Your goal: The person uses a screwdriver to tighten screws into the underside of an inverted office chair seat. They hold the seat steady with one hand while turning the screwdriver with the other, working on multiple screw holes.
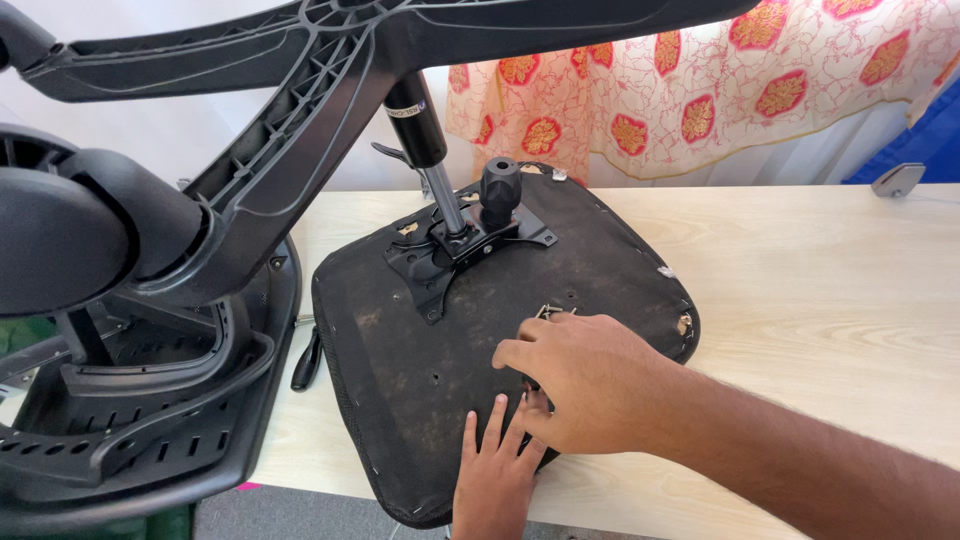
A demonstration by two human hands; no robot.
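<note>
A: Head view — upside-down office chair seat (600,260) lies on the light wood table (820,290), black fabric underside up, dusty and worn at the edges.

B: Hands?

A: Left hand (495,475) is flat on the seat's near edge, fingers spread, palm down, grasping nothing. Right hand (580,375) comes in from the lower right w/ the forearm across the table; it rests on the seat just above the left, fingers curled down onto the fabric. Can't tell if it's pinching anything — fingertips are hidden under the hand.

B: Anything near the right hand?

A: Small metal bits (552,312), prob. screws or a bracket, sit just beyond its knuckles, touching the fabric. Too small to say more.

B: Rest of the seat?

A: Black metal mounting plate (440,262) is fixed near the seat's far-left part. Gas cylinder (425,140) rises tilted from it, and a black knob (500,185) stands just beside it. The cylinder's top meets the star base (300,90), whose arms spread across the top of the frame.

B: Left side?

A: Black plastic backrest frame (130,400), slotted, beside the seat at the table edge. Patterned red-and-cream cloth (720,80) hangs behind the table.
</note>
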